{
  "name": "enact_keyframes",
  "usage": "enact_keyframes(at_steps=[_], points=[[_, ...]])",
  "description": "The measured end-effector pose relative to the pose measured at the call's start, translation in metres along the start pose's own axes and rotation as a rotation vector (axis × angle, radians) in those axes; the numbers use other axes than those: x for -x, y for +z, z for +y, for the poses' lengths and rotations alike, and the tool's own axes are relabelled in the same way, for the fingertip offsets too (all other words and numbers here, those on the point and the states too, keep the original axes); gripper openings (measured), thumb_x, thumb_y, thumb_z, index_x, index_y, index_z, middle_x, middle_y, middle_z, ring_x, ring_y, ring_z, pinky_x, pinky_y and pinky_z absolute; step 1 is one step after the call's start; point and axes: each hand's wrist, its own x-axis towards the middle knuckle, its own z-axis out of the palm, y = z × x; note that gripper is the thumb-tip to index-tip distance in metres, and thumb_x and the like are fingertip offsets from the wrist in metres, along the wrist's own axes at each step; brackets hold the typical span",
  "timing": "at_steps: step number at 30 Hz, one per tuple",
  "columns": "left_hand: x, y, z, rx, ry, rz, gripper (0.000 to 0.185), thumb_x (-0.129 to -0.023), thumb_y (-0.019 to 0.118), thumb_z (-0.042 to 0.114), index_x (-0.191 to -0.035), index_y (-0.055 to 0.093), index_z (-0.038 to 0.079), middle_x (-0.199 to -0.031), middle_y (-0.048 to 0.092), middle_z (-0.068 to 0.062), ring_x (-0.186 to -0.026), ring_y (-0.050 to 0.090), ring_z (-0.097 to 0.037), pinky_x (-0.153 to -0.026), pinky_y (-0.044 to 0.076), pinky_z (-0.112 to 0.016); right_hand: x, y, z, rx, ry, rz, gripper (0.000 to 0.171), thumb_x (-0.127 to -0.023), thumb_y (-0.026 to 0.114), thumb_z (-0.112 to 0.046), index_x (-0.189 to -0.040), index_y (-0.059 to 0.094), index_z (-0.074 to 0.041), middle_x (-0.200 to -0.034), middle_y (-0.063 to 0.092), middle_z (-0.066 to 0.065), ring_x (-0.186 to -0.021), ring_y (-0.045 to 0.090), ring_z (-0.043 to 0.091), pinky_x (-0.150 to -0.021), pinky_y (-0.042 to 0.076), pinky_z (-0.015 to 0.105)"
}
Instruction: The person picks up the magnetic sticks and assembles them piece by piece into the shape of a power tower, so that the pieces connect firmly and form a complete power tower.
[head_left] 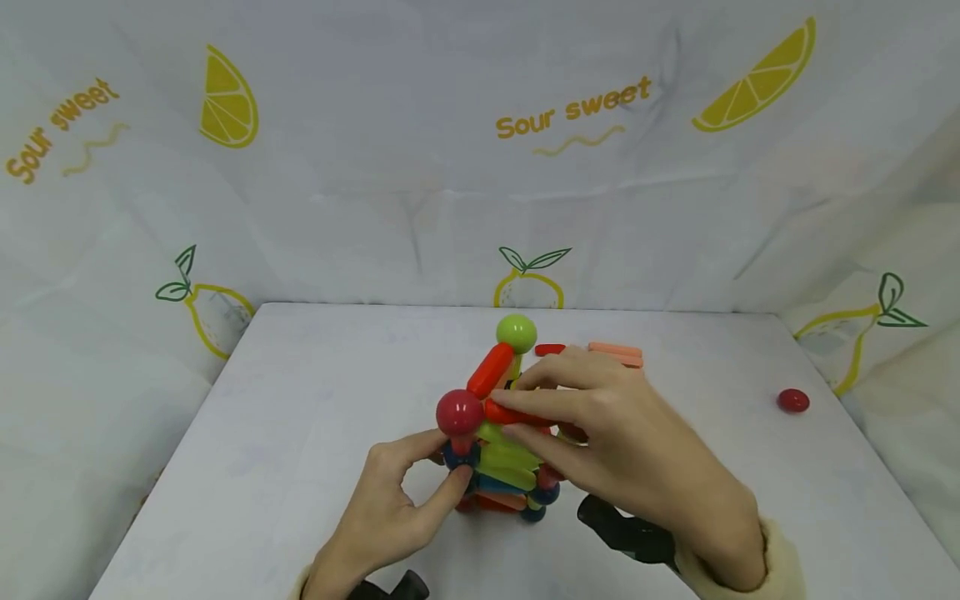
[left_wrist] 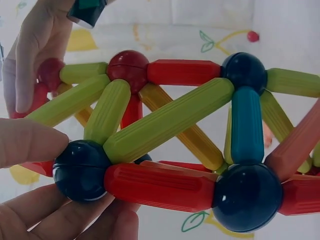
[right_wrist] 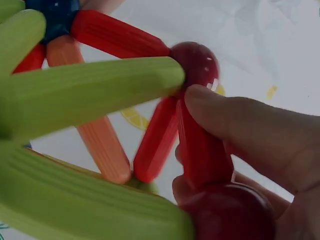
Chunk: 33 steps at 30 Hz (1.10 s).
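Structure of plastic rods and balls in red, lime green, orange, teal and dark blue (head_left: 501, 433) stands on the white counter (head_left: 315, 400), near its middle, directly in front of the person. Left hand (head_left: 386, 508) pinches a dark blue plastic ball (left_wrist: 80, 170) at a lower corner of the frame, thumb above and fingers (left_wrist: 65, 220) curled beneath; judged to be bracing the base so the frame does not slide or fold while the other hand works. Right hand (head_left: 622, 450) reaches over the top from the right, fingers (right_wrist: 240, 125) closed round a short red plastic rod (right_wrist: 200, 150) that runs between two dark red balls; the grip sits mid-rod, probably to steer its end onto a joint. A lime green plastic ball (head_left: 516, 332) caps the far top corner. Spare salmon-orange rods (head_left: 617, 353) lie just behind the right hand; a loose red ball (head_left: 792, 401) rests well apart, at the right edge. Lemon-printed white cloth (head_left: 480, 167) forms the backdrop.
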Motion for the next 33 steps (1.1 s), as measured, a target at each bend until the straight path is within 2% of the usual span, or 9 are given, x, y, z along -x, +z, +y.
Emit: enact_keyframes(at_steps=[3, 7, 11, 14, 20, 26, 28, 31, 33], points=[[-0.001, 0.002, -0.001, 0.003, 0.022, 0.002, 0.032, -0.088, 0.075, 0.005, -0.119, 0.073, 0.012, -0.101, 0.079, 0.004, -0.086, 0.071, -0.005, -0.077, 0.06, -0.029, -0.001, 0.0, 0.0, 0.001, -0.024, 0.015, 0.038, -0.074, 0.091, -0.017, -0.11, 0.08, -0.02, -0.099, 0.072, -0.01, -0.086, 0.056, 0.002, -0.071, 0.043, 0.006], [-0.001, 0.003, -0.002, -0.005, 0.045, 0.005, 0.03, -0.087, 0.079, 0.009, -0.116, 0.073, 0.015, -0.098, 0.078, 0.005, -0.084, 0.071, -0.005, -0.076, 0.061, -0.028, -0.001, -0.005, 0.01, -0.142, -0.028, 0.084, 0.037, -0.08, 0.088, -0.015, -0.115, 0.078, -0.016, -0.105, 0.074, -0.007, -0.087, 0.062, 0.001, -0.074, 0.048, 0.009], [-0.001, 0.003, -0.001, -0.026, 0.03, 0.026, 0.027, -0.086, 0.08, 0.008, -0.111, 0.074, 0.015, -0.097, 0.079, 0.005, -0.079, 0.069, -0.004, -0.073, 0.06, -0.027, -0.004, -0.004, 0.042, -0.216, 0.158, 0.26, 0.029, -0.086, 0.078, -0.004, -0.114, 0.078, -0.011, -0.103, 0.078, 0.003, -0.094, 0.068, 0.008, -0.086, 0.053, 0.017], [-0.001, 0.004, -0.001, -0.031, 0.023, 0.038, 0.027, -0.085, 0.081, 0.008, -0.11, 0.075, 0.015, -0.096, 0.078, 0.005, -0.079, 0.069, -0.004, -0.072, 0.059, -0.026, -0.004, 0.017, 0.084, -0.138, 0.35, 0.298, 0.023, -0.091, 0.072, -0.004, -0.113, 0.078, -0.008, -0.104, 0.078, 0.01, -0.095, 0.067, 0.015, -0.088, 0.053, 0.028], [-0.002, 0.0, -0.004, -0.029, 0.021, 0.065, 0.035, -0.084, 0.081, 0.008, -0.118, 0.072, 0.015, -0.103, 0.078, 0.004, -0.086, 0.072, -0.007, -0.074, 0.061, -0.028, 0.014, 0.083, 0.159, 0.027, 0.544, -0.011, 0.033, -0.095, 0.065, -0.003, -0.127, 0.069, 0.003, -0.129, 0.069, 0.026, -0.12, 0.062, 0.045, -0.1, 0.052, 0.06], [-0.003, -0.012, -0.01, -0.109, -0.066, 0.228, 0.052, -0.082, 0.083, 0.004, -0.13, 0.065, 0.015, -0.118, 0.072, -0.001, -0.093, 0.07, -0.013, -0.071, 0.061, -0.03, 0.032, 0.12, 0.19, 0.172, 0.721, -0.321, 0.049, -0.099, 0.059, -0.009, -0.146, 0.052, 0.001, -0.152, 0.049, 0.028, -0.139, 0.045, 0.053, -0.109, 0.042, 0.068], [-0.003, -0.014, -0.01, -0.124, -0.097, 0.252, 0.063, -0.081, 0.083, 0.003, -0.138, 0.059, 0.016, -0.127, 0.065, -0.003, -0.097, 0.067, -0.015, -0.071, 0.061, -0.029, 0.036, 0.126, 0.194, 0.184, 0.757, -0.372, 0.049, -0.099, 0.058, -0.009, -0.146, 0.051, 0.002, -0.15, 0.051, 0.028, -0.138, 0.045, 0.052, -0.11, 0.041, 0.068], [0.0, -0.013, -0.007, -0.142, -0.109, 0.197, 0.093, -0.079, 0.086, 0.011, -0.157, 0.036, 0.018, -0.145, 0.05, -0.007, -0.115, 0.058, -0.019, -0.083, 0.059, -0.031, 0.039, 0.131, 0.197, 0.169, 0.788, -0.37, 0.044, -0.096, 0.063, -0.008, -0.139, 0.06, 0.002, -0.134, 0.063, 0.027, -0.121, 0.055, 0.048, -0.101, 0.05, 0.06], [0.003, -0.007, -0.004, -0.137, -0.121, 0.157, 0.118, -0.074, 0.09, 0.021, -0.164, 0.015, 0.02, -0.157, 0.036, -0.007, -0.132, 0.044, -0.022, -0.096, 0.054, -0.041, 0.04, 0.134, 0.197, 0.156, 0.788, -0.343, 0.037, -0.093, 0.068, -0.006, -0.13, 0.067, 0.001, -0.12, 0.068, 0.024, -0.106, 0.06, 0.041, -0.092, 0.054, 0.053]])
